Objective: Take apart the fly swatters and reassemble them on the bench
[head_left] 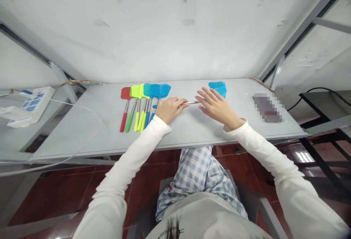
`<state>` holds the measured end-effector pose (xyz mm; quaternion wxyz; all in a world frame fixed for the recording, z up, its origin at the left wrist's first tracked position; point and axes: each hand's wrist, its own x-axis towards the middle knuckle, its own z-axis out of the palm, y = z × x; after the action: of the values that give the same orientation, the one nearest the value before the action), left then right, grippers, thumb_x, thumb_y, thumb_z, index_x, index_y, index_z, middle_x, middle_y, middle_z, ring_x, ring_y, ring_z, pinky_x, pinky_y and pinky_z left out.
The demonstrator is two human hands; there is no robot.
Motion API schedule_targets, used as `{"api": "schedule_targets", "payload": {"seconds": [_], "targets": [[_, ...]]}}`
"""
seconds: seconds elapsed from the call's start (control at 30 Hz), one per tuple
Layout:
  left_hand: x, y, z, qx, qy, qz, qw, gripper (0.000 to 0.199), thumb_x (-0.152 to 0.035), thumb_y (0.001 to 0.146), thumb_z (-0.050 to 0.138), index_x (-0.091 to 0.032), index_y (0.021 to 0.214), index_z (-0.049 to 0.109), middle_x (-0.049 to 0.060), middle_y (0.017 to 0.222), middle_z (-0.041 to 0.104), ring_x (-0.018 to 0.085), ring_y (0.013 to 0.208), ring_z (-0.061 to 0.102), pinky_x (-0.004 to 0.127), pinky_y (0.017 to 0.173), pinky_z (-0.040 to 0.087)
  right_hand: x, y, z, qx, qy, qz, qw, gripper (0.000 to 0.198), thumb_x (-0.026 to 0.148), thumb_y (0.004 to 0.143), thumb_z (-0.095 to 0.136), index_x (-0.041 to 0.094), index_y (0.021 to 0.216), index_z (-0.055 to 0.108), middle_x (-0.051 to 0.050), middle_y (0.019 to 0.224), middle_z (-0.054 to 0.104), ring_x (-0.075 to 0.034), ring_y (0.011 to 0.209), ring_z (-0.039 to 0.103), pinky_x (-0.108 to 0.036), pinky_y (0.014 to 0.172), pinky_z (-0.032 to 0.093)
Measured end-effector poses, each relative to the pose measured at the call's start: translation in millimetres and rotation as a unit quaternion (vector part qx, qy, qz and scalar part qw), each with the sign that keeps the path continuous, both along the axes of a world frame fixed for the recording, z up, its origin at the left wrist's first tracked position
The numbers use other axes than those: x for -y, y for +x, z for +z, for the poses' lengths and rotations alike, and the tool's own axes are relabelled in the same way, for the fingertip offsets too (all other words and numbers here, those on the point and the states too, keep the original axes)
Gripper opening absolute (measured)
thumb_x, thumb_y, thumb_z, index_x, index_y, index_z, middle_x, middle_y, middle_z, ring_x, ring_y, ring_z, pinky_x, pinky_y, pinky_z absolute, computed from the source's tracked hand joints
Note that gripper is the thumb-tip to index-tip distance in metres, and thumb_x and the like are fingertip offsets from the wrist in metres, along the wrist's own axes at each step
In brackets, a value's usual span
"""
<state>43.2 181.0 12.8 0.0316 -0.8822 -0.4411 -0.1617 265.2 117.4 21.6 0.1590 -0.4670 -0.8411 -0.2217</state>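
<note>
My left hand point(171, 108) is closed around a fly swatter lying sideways, with a blue handle end poking out on its left. The swatter's thin metal shaft point(190, 102) runs right from my fingers toward my right hand point(215, 107). That hand is open, palm down, with its fingers stretched out over the far end of the shaft; whether it touches the shaft I cannot tell. Just behind it are blue mesh swatter heads point(218, 86), partly hidden by the fingers. Left of my left hand lies a row of swatters: a red one point(125, 93), several yellow-green ones point(135, 91) and blue ones point(155, 90).
The grey table point(90, 122) meets a white wall. A blurred-out phone point(268, 108) lies at the right. On the left are a white power strip point(35, 103) and a white cable point(95, 114) across the table. Metal posts frame both sides.
</note>
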Motion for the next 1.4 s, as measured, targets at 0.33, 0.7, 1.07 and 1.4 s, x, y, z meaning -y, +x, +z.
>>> {"api": "schedule_targets", "payload": {"seconds": [0.33, 0.7, 1.07, 1.4], "targets": [[-9, -2, 0.6, -0.034, 0.054, -0.022, 0.998, 0.051, -0.054, 0.097, 0.025, -0.027, 0.108, 0.067, 0.008, 0.088, 0.068, 0.021, 0.083, 0.061, 0.034, 0.061, 0.029, -38, 13, -7, 0.049, 0.02, 0.006, 0.999, 0.033, 0.029, 0.099, 0.036, 0.021, 0.098, 0.068, -0.006, 0.087, 0.068, -0.022, 0.106, 0.053, -0.042, 0.101, 0.032], [-6, -11, 10.4, 0.007, -0.01, 0.008, 1.0, 0.045, -0.054, 0.096, 0.032, -0.03, 0.097, 0.07, 0.002, 0.088, 0.074, 0.018, 0.074, 0.064, 0.03, 0.054, 0.024, -36, 28, -11, 0.015, -0.025, -0.013, 1.0, 0.03, 0.03, 0.098, 0.038, 0.027, 0.112, 0.064, -0.005, 0.099, 0.069, -0.023, 0.12, 0.052, -0.042, 0.1, 0.032], [-21, -34, 14.3, -0.035, -0.02, 0.006, 0.999, 0.037, -0.044, 0.097, 0.034, -0.021, 0.105, 0.062, 0.006, 0.093, 0.071, 0.022, 0.085, 0.064, 0.03, 0.064, 0.034, -27, 32, -6, 0.01, -0.03, -0.081, 0.996, 0.035, 0.026, 0.099, 0.029, 0.021, 0.098, 0.064, -0.009, 0.086, 0.066, -0.026, 0.112, 0.055, -0.046, 0.097, 0.033], [-8, 12, 1.5, -0.045, 0.018, -0.094, 0.994, 0.045, -0.044, 0.098, 0.027, -0.016, 0.118, 0.057, 0.015, 0.105, 0.065, 0.025, 0.091, 0.063, 0.033, 0.072, 0.04, -25, -2, 9, 0.069, -0.094, -0.104, 0.988, 0.048, 0.042, 0.102, 0.017, 0.019, 0.109, 0.06, -0.007, 0.078, 0.067, -0.016, 0.059, 0.052, -0.028, 0.056, 0.02]]}}
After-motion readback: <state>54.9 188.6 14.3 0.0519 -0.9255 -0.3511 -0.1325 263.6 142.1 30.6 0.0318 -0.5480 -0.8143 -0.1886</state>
